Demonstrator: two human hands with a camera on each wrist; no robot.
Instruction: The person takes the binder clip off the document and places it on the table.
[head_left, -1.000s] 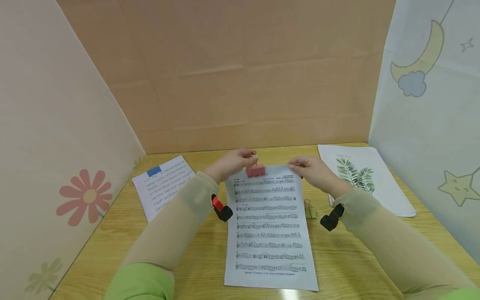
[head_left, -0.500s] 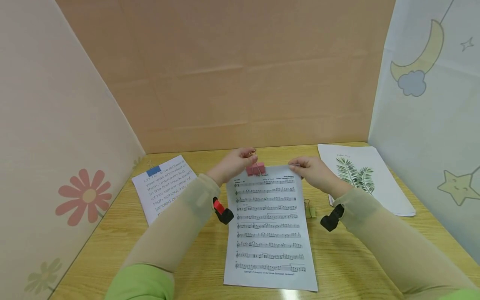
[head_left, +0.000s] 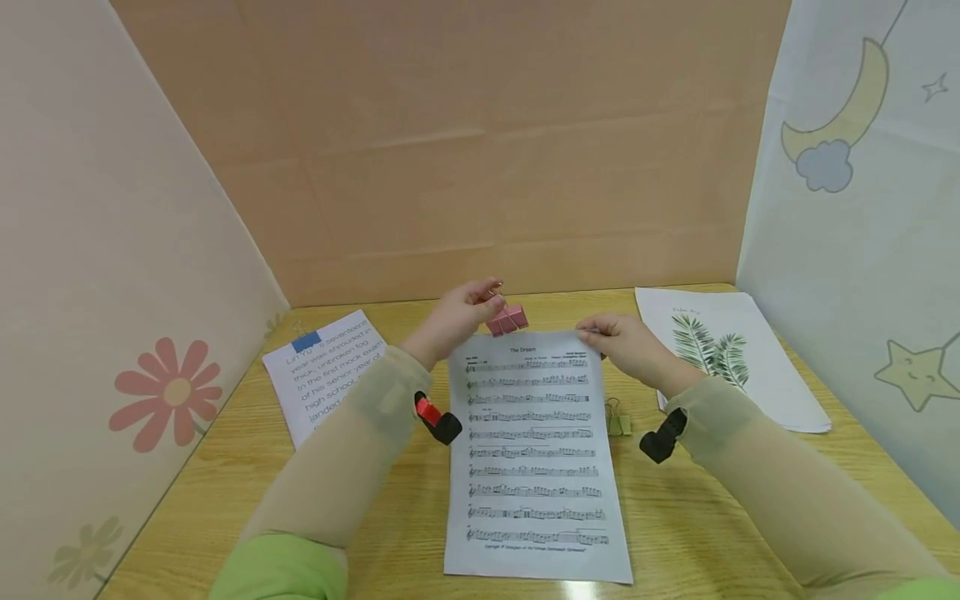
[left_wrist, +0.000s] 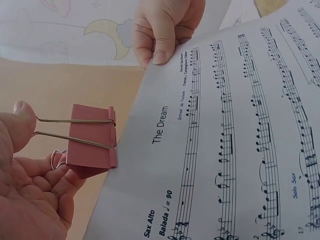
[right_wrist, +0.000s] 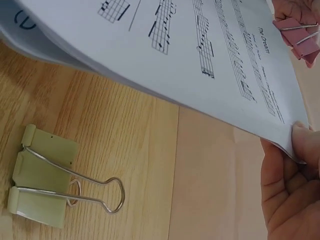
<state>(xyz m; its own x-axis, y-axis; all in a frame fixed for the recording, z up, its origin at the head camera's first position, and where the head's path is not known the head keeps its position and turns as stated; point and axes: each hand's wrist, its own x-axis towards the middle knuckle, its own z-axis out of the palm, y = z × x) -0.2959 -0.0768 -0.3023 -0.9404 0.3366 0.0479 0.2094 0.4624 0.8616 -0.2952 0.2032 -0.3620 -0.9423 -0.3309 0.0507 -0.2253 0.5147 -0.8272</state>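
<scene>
- Sheet music (head_left: 536,458) was in front of the person, held up by its top edge, with its lower part over the surface (head_left: 397,517).
- At that edge, slightly left of the middle, was a pink clip (left_wrist: 92,135), tilted, its mouth toward the paper.
- Fingers of the left hand (head_left: 450,323) grasped the clip by its wire handles; those of the right hand (head_left: 618,343) pinched the upper right corner of the page.
- Good handling, as I judged it, called for an even squeeze on both handles, the clip squared to the edge and moved straight, since a slanted mouth could have creased the paper.
- A steady hold on the corner seemed just as useful, to keep the sheets level and lined up.
- Whether clip and paper touched, and how wide the mouth stood, I could not tell.
- A page showed underneath from the right wrist, but the number of sheets was hidden.
- Sleeves covered part of the left stack (head_left: 333,354), cutting off its text.
</scene>
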